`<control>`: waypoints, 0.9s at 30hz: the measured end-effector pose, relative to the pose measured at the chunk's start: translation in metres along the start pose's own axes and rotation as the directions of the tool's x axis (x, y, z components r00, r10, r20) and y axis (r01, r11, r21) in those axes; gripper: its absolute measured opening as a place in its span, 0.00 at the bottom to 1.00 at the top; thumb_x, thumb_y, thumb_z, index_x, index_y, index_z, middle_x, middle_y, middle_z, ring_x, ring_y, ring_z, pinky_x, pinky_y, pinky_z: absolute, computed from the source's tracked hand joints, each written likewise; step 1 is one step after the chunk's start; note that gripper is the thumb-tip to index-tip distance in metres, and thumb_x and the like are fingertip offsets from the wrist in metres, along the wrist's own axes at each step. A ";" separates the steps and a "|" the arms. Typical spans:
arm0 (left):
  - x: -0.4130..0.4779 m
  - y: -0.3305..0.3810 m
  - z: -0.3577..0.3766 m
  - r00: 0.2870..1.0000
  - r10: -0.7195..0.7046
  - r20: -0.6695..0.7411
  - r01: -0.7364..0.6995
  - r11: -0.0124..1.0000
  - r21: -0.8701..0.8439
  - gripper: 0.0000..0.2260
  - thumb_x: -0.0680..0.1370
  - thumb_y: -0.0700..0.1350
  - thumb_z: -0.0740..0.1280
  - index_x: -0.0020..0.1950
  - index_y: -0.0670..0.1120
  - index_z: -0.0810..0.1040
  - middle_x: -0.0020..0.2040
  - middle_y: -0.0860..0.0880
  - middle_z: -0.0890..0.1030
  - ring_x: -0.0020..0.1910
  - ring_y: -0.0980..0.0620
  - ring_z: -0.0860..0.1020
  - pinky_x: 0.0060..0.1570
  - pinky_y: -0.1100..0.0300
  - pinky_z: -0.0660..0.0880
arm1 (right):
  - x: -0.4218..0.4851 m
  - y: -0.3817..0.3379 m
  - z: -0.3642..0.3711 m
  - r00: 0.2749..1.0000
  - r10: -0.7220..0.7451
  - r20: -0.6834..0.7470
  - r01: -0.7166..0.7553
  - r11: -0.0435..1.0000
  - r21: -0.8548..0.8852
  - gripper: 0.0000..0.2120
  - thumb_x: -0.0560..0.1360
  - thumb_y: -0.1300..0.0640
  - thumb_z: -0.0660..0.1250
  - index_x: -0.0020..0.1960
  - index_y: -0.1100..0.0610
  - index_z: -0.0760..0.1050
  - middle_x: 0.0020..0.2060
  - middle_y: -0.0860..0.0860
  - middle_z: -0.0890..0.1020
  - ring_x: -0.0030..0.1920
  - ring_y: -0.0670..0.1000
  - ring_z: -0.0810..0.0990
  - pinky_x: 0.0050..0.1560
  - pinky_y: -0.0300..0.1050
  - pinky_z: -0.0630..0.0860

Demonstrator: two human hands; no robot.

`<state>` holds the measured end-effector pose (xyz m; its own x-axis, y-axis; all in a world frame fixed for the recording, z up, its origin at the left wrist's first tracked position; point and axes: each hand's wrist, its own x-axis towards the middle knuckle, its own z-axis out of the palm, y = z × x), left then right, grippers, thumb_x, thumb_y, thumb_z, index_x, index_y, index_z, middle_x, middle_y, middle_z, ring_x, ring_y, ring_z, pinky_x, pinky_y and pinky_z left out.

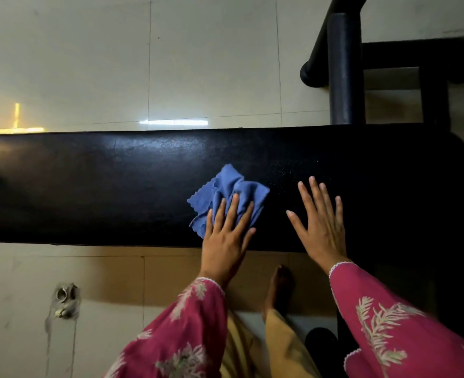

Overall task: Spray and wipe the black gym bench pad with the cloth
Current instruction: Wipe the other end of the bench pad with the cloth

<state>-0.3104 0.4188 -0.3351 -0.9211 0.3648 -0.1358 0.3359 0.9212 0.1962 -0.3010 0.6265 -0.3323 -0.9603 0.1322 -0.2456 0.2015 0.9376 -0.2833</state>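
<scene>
The black gym bench pad (102, 184) runs across the whole view from left to right. A crumpled blue cloth (225, 190) lies on it just right of centre. My left hand (226, 236) presses flat on the near part of the cloth, fingers spread. My right hand (321, 222) rests flat on the bare pad to the right of the cloth, fingers apart, holding nothing. Fine spray droplets (288, 170) dot the pad between and beyond the two hands. No spray bottle is in view.
Black frame tubes and a padded roller (344, 69) stand behind the bench at the upper right. Pale floor tiles (89, 64) lie beyond and below the bench. My bare foot (278, 287) stands under the near edge. A floor drain fitting (64, 298) sits at lower left.
</scene>
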 end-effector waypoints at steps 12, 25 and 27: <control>-0.002 0.019 0.006 1.000 -0.013 0.012 0.014 1.000 -0.018 0.22 0.82 0.55 0.43 0.73 0.53 0.60 0.75 0.48 0.59 0.74 0.48 0.54 0.71 0.50 0.47 | -0.009 0.012 0.002 1.000 0.021 -0.023 -0.021 0.999 -0.026 0.32 0.76 0.35 0.39 0.75 0.52 0.52 0.74 0.51 0.51 0.74 0.51 0.50 0.71 0.55 0.46; 0.039 0.009 -0.020 0.999 -0.023 0.037 0.029 0.980 -0.195 0.26 0.78 0.61 0.47 0.74 0.54 0.58 0.76 0.49 0.57 0.75 0.49 0.52 0.72 0.50 0.48 | -0.011 0.007 0.003 0.997 0.056 -0.044 -0.056 0.998 -0.005 0.31 0.77 0.36 0.38 0.75 0.51 0.48 0.74 0.49 0.49 0.74 0.49 0.47 0.71 0.53 0.42; 0.038 -0.010 -0.030 0.999 -0.019 -0.046 0.009 0.979 -0.203 0.24 0.79 0.58 0.51 0.73 0.53 0.61 0.74 0.46 0.63 0.72 0.47 0.60 0.69 0.51 0.54 | -0.010 -0.002 0.002 0.994 0.086 -0.073 -0.083 0.995 0.051 0.32 0.76 0.35 0.39 0.75 0.51 0.49 0.73 0.48 0.49 0.73 0.48 0.46 0.71 0.53 0.41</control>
<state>-0.3547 0.4192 -0.3136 -0.9355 0.3405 -0.0944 0.2803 0.8779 0.3882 -0.2918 0.6227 -0.3307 -0.9509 0.2357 -0.2008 0.2898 0.9059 -0.3088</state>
